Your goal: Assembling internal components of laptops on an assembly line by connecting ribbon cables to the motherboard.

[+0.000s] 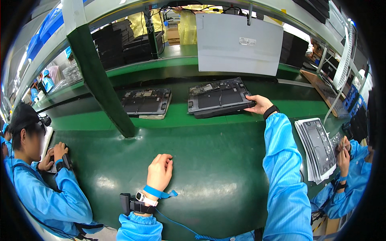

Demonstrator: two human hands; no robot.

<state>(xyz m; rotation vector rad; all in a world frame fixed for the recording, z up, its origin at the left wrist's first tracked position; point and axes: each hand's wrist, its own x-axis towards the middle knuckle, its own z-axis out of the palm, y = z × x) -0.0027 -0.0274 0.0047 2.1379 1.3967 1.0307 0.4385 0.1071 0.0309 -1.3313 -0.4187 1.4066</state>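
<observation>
My right hand [260, 105] reaches far forward and grips the right corner of an opened laptop base [219, 96], whose circuit board and dark battery cells are exposed. This laptop base sits slightly tilted on the green conveyor, with another dark layer beneath its front edge. My left hand [159, 172] rests on the green mat [217, 160], fingers curled together, with nothing visible in them. A white watch [145, 199] and a blue wrist strap [159, 193] with a coiled cord are on that wrist. Left of the gripped base lies a second opened laptop base [146, 100] on a pale layer.
A green post [102, 84] rises between the mat and conveyor. A white panel [239, 44] hangs above the conveyor. Co-workers sit at left [44, 172] and right [345, 176]. Near the right one, a laptop part [317, 146] lies on stacked white sheets.
</observation>
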